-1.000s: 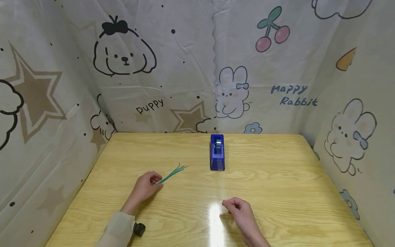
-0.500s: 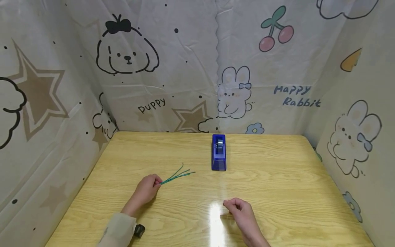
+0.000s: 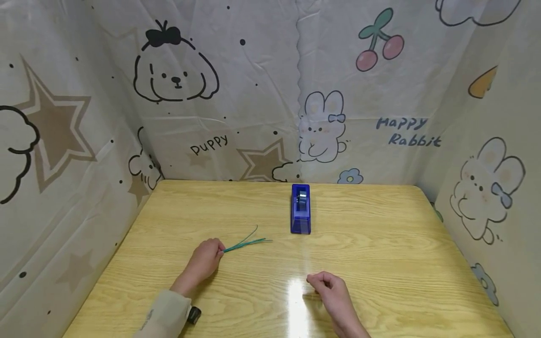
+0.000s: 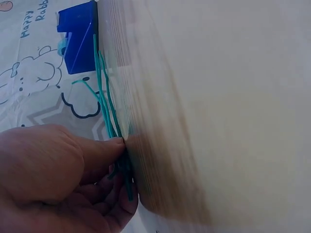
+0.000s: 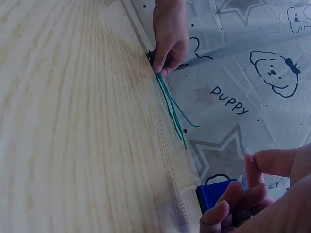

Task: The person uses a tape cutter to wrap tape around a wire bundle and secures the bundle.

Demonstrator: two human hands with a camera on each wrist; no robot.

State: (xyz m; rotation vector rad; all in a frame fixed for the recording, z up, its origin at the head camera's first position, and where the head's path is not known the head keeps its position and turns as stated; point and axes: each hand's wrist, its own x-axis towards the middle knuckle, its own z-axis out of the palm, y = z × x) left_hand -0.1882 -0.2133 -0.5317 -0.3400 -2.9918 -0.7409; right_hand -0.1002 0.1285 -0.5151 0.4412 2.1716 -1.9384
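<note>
Knuckles up, your left hand (image 3: 203, 259) slants forward and right, low over the table (image 3: 203, 202). Compared with 1.0 s ago, the green wires (image 3: 245, 243) it holds point farther right and their tips sit lower; thumb and fingers pinch them near 1 end, the free ends fanning left of the blue tape dispenser (image 3: 300, 221). Your right hand (image 3: 335, 295) hasn't moved, leaning forward and left, thumb and forefinger pinching clear tape (image 3: 305, 256) drawn from the dispenser.
</note>
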